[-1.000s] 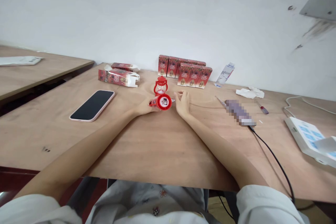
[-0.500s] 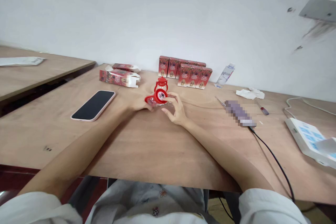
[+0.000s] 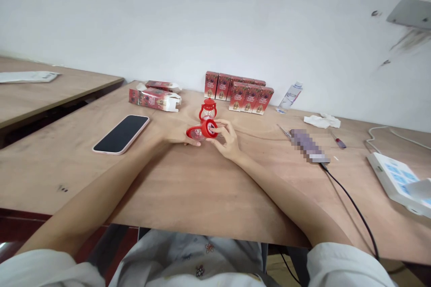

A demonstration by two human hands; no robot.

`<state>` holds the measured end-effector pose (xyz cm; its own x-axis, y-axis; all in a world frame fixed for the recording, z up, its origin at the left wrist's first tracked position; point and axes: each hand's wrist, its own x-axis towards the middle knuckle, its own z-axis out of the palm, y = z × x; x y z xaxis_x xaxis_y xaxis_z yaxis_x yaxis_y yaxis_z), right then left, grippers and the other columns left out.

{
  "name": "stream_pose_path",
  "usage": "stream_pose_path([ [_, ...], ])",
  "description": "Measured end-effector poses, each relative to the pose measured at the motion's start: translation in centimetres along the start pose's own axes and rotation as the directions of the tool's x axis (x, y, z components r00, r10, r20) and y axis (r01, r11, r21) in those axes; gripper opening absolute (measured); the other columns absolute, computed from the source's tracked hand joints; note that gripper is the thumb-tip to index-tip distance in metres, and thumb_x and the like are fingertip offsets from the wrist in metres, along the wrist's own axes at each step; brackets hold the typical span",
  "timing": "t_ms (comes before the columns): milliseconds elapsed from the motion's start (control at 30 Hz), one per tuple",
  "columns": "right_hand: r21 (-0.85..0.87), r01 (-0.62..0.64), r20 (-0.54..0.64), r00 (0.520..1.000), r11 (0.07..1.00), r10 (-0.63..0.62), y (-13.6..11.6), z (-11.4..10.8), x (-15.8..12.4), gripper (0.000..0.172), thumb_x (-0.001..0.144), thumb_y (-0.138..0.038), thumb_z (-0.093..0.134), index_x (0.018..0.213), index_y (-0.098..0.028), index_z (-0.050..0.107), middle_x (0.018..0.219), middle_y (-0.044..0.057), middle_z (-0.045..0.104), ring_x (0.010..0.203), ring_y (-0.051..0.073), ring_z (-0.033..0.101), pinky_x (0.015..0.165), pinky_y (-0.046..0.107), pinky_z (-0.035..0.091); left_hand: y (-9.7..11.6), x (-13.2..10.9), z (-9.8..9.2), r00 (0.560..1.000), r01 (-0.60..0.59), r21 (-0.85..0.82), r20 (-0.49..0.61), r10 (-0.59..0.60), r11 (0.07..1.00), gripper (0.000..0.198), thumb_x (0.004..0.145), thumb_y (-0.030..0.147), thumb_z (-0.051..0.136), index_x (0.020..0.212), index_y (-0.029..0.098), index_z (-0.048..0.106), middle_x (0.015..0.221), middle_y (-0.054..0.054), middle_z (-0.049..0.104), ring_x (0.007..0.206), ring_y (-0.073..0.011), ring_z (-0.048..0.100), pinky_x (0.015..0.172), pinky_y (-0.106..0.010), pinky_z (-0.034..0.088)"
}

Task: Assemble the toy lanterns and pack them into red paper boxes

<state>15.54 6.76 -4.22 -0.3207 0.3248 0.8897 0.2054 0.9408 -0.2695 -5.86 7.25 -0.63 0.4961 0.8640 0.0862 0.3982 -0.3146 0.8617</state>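
A small red lantern with a clear body [image 3: 198, 133] lies tilted on its side between my hands, its round base facing right. My left hand [image 3: 182, 136] is closed around its left end. At the base, my right hand [image 3: 229, 141] has its fingertips on the round bottom and its thumb by the lower rim. Just behind them a second red lantern [image 3: 208, 110] stands upright on the wooden table [image 3: 202, 188].
Several red printed boxes [image 3: 251, 97] stand near the wall. Opened boxes [image 3: 153, 99] and a phone [image 3: 121, 134] lie left. Toward the right are a bottle [image 3: 290, 97], tissue [image 3: 322, 120], a blurred device [image 3: 308, 145] with a cable, a screwdriver [image 3: 339, 142] and a power strip [image 3: 390, 177].
The held lantern has turned so its base faces more to the right and its clear body shows more. My right fingers have closed in around the base.
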Motion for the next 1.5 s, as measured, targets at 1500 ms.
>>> stream_pose_path([
  [1500,-0.09,0.198,0.116,0.975,0.976,-0.188,-0.8,0.0,-0.1,0.012,0.09,-0.018,0.044,0.086,-0.018,0.055,0.097,0.011,0.055,0.097,0.02,0.059,0.081,0.038,0.055,-1.2,1.4,3.6,0.738,-0.071,-0.445,-0.625,-0.252,0.893,0.033,0.082,0.029,0.04,0.051,0.019,0.042,0.047,0.001,0.047,0.052,-0.0111,0.042,0.056,-0.027,0.035],
])
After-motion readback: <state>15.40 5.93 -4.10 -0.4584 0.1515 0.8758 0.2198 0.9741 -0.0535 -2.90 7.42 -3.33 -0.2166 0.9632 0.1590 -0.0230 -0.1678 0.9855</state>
